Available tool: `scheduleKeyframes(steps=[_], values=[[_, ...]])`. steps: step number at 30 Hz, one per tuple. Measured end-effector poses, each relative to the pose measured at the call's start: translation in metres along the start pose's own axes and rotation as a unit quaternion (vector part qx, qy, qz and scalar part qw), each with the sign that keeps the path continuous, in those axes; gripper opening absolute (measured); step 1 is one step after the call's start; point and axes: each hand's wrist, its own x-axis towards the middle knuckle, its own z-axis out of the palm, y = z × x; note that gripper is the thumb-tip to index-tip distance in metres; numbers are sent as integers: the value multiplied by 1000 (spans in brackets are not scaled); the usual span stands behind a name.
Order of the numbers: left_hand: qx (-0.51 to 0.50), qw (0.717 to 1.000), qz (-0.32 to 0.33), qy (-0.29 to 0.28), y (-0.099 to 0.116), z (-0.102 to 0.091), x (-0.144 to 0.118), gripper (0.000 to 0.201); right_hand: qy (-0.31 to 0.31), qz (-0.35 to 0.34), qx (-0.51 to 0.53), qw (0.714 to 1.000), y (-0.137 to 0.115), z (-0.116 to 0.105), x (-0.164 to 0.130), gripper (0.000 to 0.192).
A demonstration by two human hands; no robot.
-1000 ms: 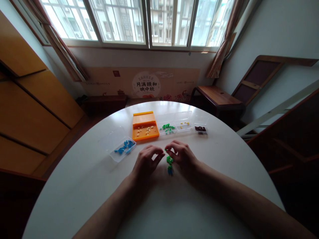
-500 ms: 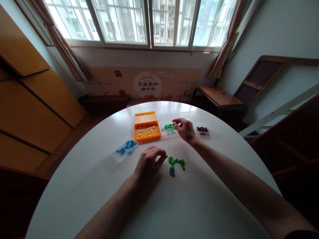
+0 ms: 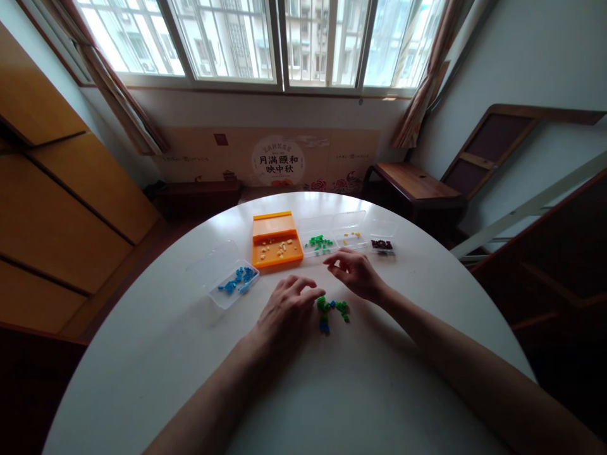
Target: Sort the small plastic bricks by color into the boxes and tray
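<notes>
Head view, green and blue bead cluster [image 3: 332, 309] strung left-right, left hand [image 3: 284, 313] grip loose beside it, right hand [image 3: 355, 275] grip unclear.

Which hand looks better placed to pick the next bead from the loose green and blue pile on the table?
Probably the left hand: its fingertips lie on the table right beside the loose bead pile. The right hand hovers just beyond the pile, between it and the clear box of green beads.
</notes>
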Motion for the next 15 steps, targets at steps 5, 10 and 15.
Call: scheduleKeyframes(steps=[5, 10, 15], values=[[15, 999, 3, -35, 2, -1, 1, 14, -23, -4, -14, 1000, -7, 2, -14, 12], [12, 1000, 11, -5, 2, 1, -1, 15, -38, -1, -3, 999, -7, 6, -21, 13], [-10, 999, 32, -13, 3, 1, -1, 22, -44, 1, 0, 999, -3, 9, -24, 13]])
